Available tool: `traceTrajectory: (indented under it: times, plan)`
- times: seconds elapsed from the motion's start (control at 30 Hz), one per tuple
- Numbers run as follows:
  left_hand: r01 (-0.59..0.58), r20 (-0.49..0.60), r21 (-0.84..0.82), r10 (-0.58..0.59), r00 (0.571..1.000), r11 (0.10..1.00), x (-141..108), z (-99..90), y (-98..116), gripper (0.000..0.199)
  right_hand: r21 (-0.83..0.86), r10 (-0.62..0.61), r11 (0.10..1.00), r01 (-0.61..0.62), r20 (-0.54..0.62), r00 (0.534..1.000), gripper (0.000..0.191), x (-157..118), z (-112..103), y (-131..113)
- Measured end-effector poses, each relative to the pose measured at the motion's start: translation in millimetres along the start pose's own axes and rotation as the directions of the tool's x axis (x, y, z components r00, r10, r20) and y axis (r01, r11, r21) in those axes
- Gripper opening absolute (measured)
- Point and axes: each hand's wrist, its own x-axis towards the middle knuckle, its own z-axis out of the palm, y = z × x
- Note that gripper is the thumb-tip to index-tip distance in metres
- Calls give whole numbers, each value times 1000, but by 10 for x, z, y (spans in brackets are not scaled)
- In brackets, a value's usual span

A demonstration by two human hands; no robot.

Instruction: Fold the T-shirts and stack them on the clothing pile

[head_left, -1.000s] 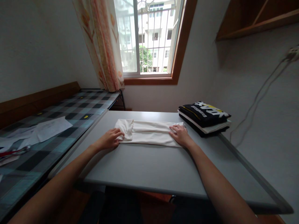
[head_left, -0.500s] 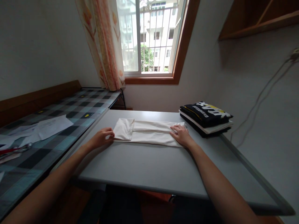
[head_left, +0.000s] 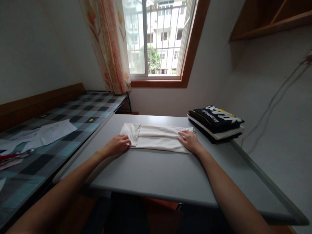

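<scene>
A white garment (head_left: 158, 137), folded into a long strip, lies across the table, with a flap turned over at its left end. At that flap's near left corner is my left hand (head_left: 118, 144), its fingers curled together on the fabric; the fingertips are partly hidden. My right hand (head_left: 190, 140) rests palm down on the strip's right end, fingers spread and touching the cloth. Just beyond it on the right sits a stack of folded clothes (head_left: 215, 125), black and white, the top one black with white and yellow print.
The grey-white table (head_left: 151, 172) has a raised rim along its right side. To the left stands a bed (head_left: 53, 135) with a checked cover, papers (head_left: 52, 131) and a red object (head_left: 14, 157) on it. Ahead are a curtain (head_left: 109, 48) and a barred window (head_left: 163, 42).
My left hand has shifted right, from the garment's left edge onto the folded flap, and the flap's near corner looks drawn in. My right hand stays in place.
</scene>
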Motion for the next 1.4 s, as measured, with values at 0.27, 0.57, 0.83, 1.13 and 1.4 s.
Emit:
traceTrajectory:
  times: [0.27, 0.57, 0.83, 1.13, 1.4]
  plan:
    - [39, 36, -104, -35, 999, 994, 55, -46, 67, 12, 14, 1, 1000, -1, 13, 1000, 38, -4, -13, -11]
    - [299, -110, -167, -319, 941, 939, 360, 33, -9, 30, 9, -13, 1000, 13, -17, 1000, 39, -8, -17, -37]
    - [569, 77, -43, -565, 821, 821, 970, 386, -81, 55, -23, -43, 999, 43, -32, 999, 43, -8, 46, -109]
    - [601, 62, -6, -599, 798, 799, 947, 494, 6, 67, -136, -42, 989, 52, 76, 996, 54, -27, 15, -163]
    - [616, -33, -9, -616, 787, 788, 844, 454, 79, 59, -182, 130, 976, -122, 33, 991, 62, -26, 23, -95]
